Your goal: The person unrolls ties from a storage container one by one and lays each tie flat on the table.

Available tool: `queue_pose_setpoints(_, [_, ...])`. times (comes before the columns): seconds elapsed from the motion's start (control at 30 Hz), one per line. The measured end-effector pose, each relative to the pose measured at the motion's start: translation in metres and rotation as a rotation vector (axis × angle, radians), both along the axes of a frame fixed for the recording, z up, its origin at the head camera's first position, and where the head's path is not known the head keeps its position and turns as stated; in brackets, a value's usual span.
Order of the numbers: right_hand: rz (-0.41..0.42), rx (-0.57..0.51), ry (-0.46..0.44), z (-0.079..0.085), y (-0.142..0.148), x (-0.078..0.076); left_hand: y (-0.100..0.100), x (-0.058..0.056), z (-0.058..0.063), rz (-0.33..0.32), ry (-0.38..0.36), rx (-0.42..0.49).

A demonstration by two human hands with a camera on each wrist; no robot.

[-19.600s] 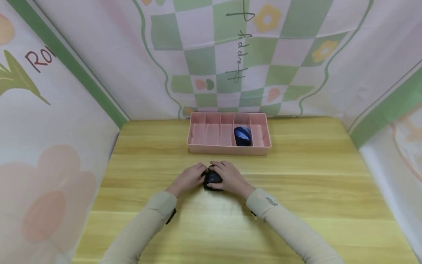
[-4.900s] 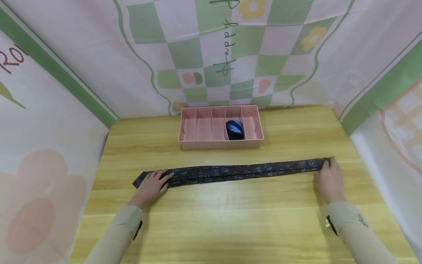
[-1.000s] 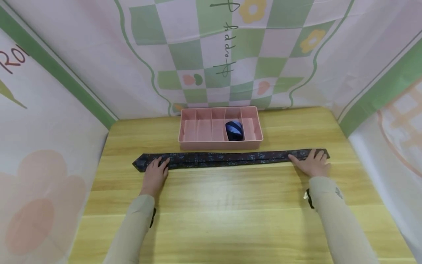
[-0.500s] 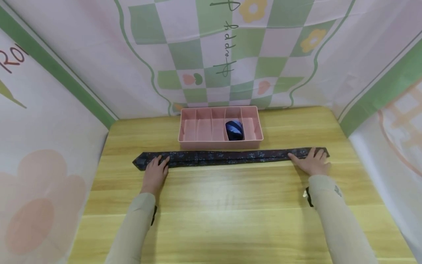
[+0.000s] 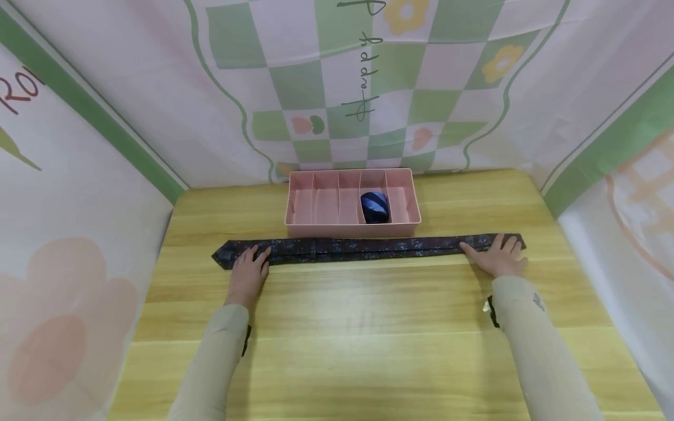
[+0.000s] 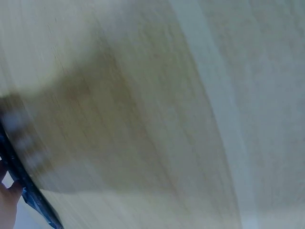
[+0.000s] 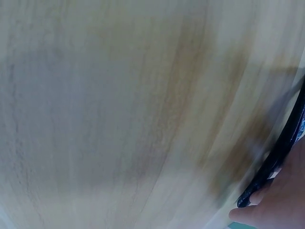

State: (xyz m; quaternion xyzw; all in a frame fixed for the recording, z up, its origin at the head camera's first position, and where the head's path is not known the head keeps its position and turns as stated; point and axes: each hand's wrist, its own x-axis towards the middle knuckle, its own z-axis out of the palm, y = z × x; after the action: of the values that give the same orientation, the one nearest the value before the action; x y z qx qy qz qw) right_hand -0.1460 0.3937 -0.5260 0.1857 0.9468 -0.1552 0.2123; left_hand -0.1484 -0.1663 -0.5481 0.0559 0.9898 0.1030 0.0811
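Note:
A dark necktie (image 5: 363,249) with small blue flowers lies stretched flat across the table, its pointed end to the left. My left hand (image 5: 247,276) rests on it near that point, fingers extended over the fabric. At the narrower right end, my right hand (image 5: 498,259) presses down with thumb and fingers spread apart. The left wrist view catches the tie's edge (image 6: 21,179) and part of the left hand (image 6: 7,205) at the lower left. In the right wrist view, the dark tie (image 7: 276,155) curves past the right hand (image 7: 281,195).
Just behind the tie stands a pink divided box (image 5: 350,230) against the patterned curtain (image 5: 363,88). A rolled blue striped tie (image 5: 375,207) sits in its second compartment from the right. The wooden tabletop (image 5: 363,339) extends toward the person.
Long before, both hands held a dark bundle at the middle; later the tie lay stretched, slanted and nearer the person. Now it lies straighter, closer to the box. The last second shows a slight shift.

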Motion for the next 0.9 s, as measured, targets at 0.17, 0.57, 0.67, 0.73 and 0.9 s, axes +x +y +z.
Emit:
queue_pose_setpoints(0.17, [0.003,-0.003,0.0,0.0012,0.0001,-0.0009,-0.001,-0.0002,-0.001,-0.002,0.013,0.011])
queue_pose_setpoints(0.57, [0.012,0.008,-0.006,0.0049,-0.003,-0.0018,0.0002,0.0014,0.0007,0.003,0.014,0.026])
queue_pose_setpoints(0.67, [0.009,0.009,-0.001,0.0068,-0.004,0.0003,0.003,0.0002,0.0004,0.006,0.005,0.029])
queue_pose_setpoints(0.73, [0.004,0.006,0.005,0.007,-0.0044,0.0013,0.0045,-0.0007,0.0005,0.014,-0.005,0.031])
queue_pose_setpoints(0.9, [-0.005,0.004,0.022,0.004,-0.0073,0.0012,0.0056,-0.0021,0.0036,0.05,-0.052,0.034])
